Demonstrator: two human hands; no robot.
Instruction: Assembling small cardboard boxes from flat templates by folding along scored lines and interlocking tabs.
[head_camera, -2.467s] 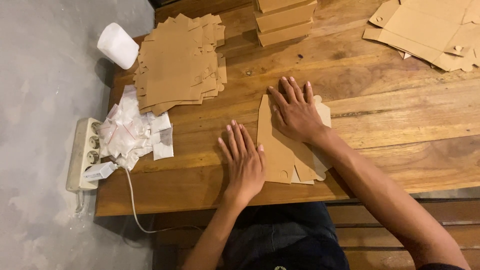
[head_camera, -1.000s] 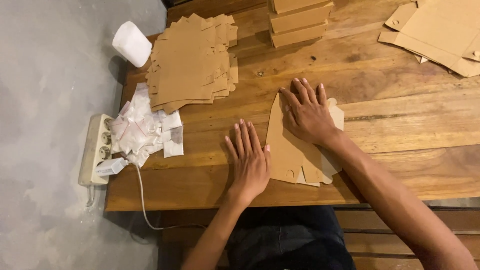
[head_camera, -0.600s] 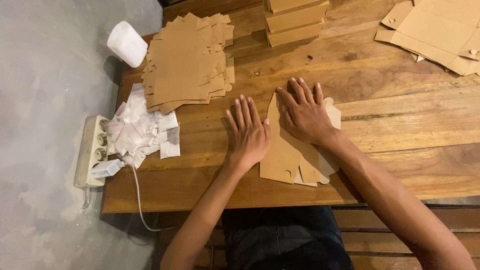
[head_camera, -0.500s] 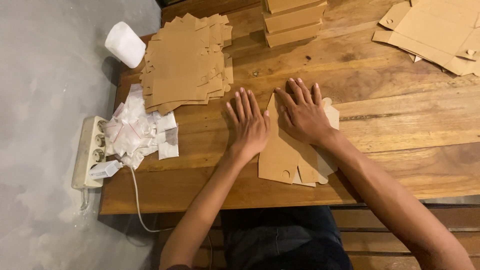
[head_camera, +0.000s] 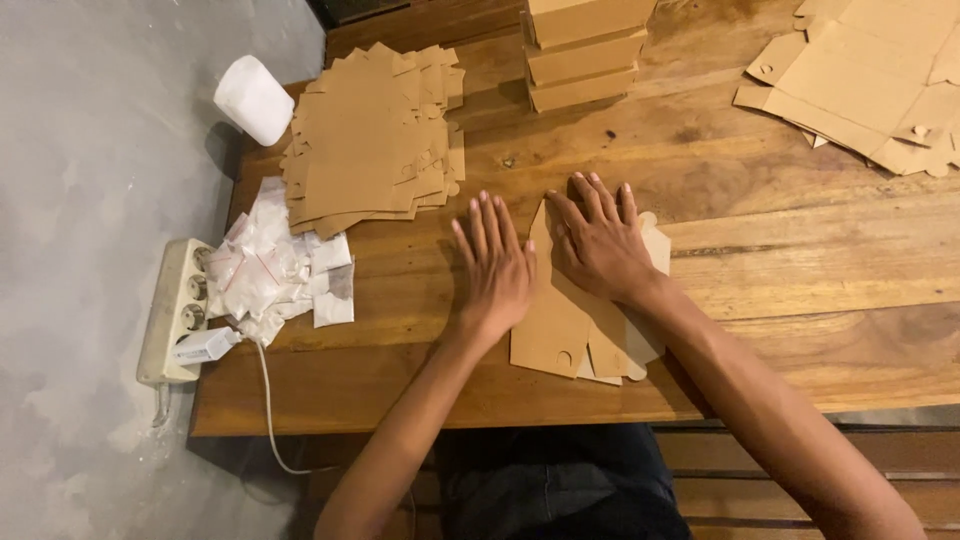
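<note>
- A white power strip (head_camera: 172, 312) sat on the floor at the far left, with a white cord (head_camera: 268, 400) hanging down past the edge of the wooden surface (head_camera: 800, 290). I judged my knee could catch that cord and pull it.
- A heap of small clear bags (head_camera: 270, 275) lay at the left edge of the surface. One push from my arm could have sent them over the side.
- A white roll (head_camera: 254, 99) stood at the far left corner, partly past the edge. It looked ready to tip off.
- A pile of flat brown cardboard sheets (head_camera: 375, 135) lay behind my left hand (head_camera: 495, 270). That hand was flat, fingers (head_camera: 487, 215) spread wide, holding nothing. It touched the left edge of the folded cardboard piece (head_camera: 575, 330). If it slid away, the piece could spring open.
- My right hand (head_camera: 600, 245) pressed flat on top of that piece, fingers spread, gripping nothing. The piece lay near the front edge of the surface, right before me. Pressing unevenly could have made a crooked crease or torn a flap.
- Folded boxes (head_camera: 585, 50) stood stacked behind, and more flat cardboard (head_camera: 870, 85) lay at the far right.
</note>
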